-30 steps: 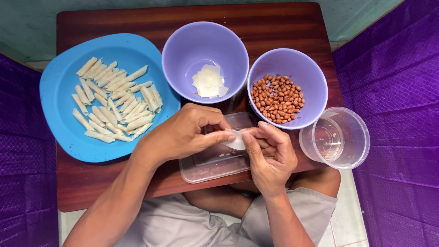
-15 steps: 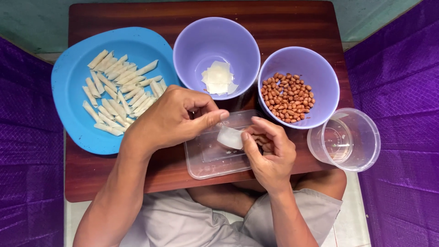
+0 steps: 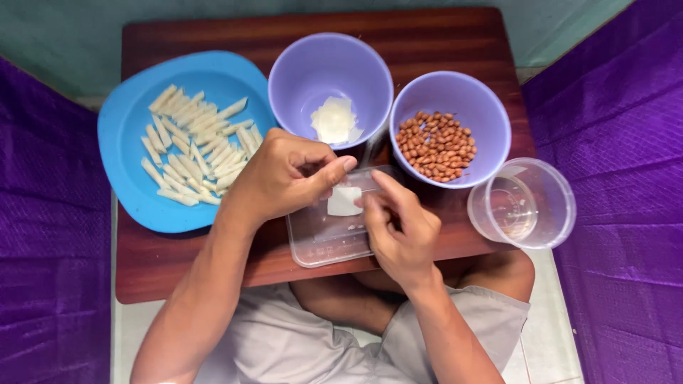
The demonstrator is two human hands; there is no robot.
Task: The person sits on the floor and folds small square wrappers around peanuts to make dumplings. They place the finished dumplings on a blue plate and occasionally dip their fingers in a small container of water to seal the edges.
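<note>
Over the clear plastic lid (image 3: 334, 231) on the bench (image 3: 178, 263), left hand (image 3: 284, 174) and right hand (image 3: 398, 227) fingers pinch a small white wrapper square (image 3: 343, 201).

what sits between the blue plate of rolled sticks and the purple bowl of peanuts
In the head view, the purple plastic bowl of thin white wrapper squares lies between the blue plate and the peanut bowl.

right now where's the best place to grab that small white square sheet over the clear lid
Pinch the white square sheet by its free left edge, coming from the left hand side. It is thin and flat, and the right hand fingers are already at its right edge.
</note>
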